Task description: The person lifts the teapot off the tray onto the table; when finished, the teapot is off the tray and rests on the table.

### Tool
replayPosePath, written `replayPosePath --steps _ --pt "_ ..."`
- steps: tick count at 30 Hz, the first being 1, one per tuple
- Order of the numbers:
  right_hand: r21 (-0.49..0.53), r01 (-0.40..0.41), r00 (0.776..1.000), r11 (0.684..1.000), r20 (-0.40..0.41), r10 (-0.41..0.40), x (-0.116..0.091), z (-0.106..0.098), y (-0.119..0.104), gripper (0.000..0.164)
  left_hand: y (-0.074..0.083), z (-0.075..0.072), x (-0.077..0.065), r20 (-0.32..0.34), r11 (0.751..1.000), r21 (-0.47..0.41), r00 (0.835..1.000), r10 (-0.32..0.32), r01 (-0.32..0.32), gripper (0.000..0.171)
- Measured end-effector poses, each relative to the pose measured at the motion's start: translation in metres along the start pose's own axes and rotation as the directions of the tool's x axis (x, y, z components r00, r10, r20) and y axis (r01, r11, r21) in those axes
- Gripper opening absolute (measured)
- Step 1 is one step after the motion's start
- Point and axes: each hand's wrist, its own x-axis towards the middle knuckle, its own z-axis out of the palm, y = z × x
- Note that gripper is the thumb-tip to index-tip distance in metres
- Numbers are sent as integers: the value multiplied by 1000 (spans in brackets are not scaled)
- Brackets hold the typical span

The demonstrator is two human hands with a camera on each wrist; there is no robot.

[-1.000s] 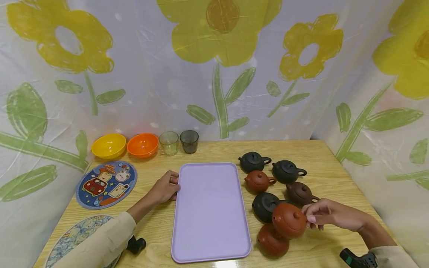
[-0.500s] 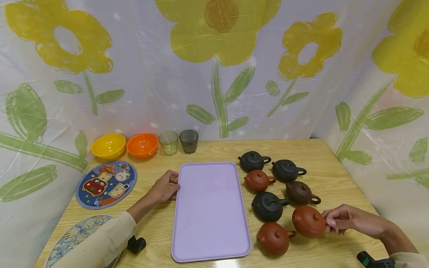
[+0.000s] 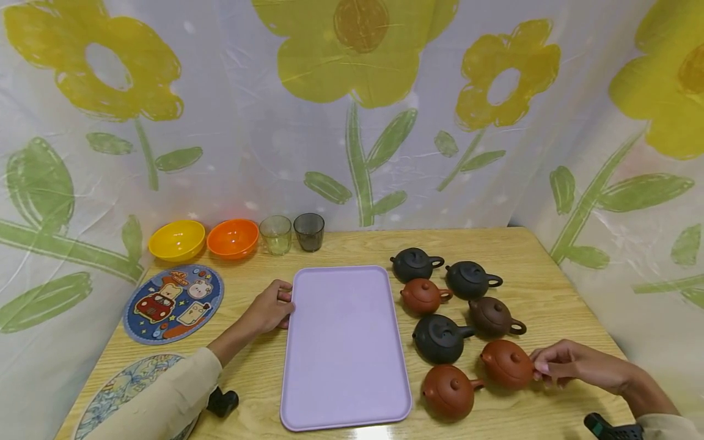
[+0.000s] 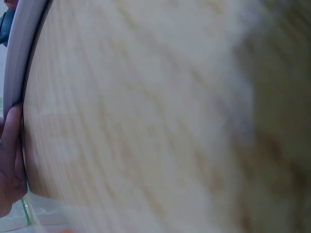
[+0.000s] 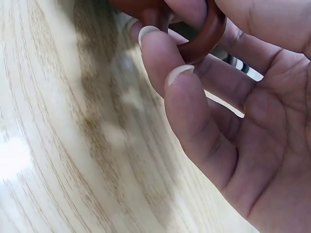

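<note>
My right hand point(image 3: 574, 365) holds a reddish-brown clay teapot point(image 3: 507, 365) by its handle point(image 5: 198, 48); the right wrist view shows fingers around the loop. Whether its base touches the wood is hard to tell. A similar reddish teapot point(image 3: 448, 392) stands just left of it, and a dark brown teapot point(image 3: 491, 318) just behind. My left hand point(image 3: 269, 308) grips the left edge of a lilac rectangular tray point(image 3: 346, 348). In the left wrist view, fingers point(image 4: 10, 145) lie against the tray's rim point(image 4: 22, 48).
Several more teapots stand right of the tray, among them a black teapot point(image 3: 438, 340) and a small red teapot point(image 3: 421, 296). Along the back are a yellow bowl point(image 3: 177, 241), an orange bowl point(image 3: 233, 239), a clear glass point(image 3: 276, 235) and a dark glass point(image 3: 310, 232). Placemats point(image 3: 175, 304) lie left.
My right hand has moved right with the reddish teapot, from above the other reddish teapot to a spot beside it, then slightly lower. The left hand and tray have stayed put.
</note>
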Motion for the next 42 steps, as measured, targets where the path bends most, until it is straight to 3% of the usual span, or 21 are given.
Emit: replayPosePath --steps 8,20,31,38,42 --pt "9 -42 999 999 -13 42 8 1 6 31 -1 1 0 -3 1000 10 1000 1 -1 47" --pt "75 -110 991 991 -67 116 3 1 4 27 -1 3 1 -2 1000 10 1000 8 -8 47" --pt "33 -131 980 991 -145 135 -4 5 7 30 1 6 3 9 1000 4 1000 -1 1 48" --pt "19 -155 966 988 -205 155 -11 8 8 31 2 5 2 7 1000 -9 1000 0 0 47" --pt "-27 -175 944 984 -290 159 -15 8 7 33 1 4 0 -8 1000 -30 1000 -3 3 46"
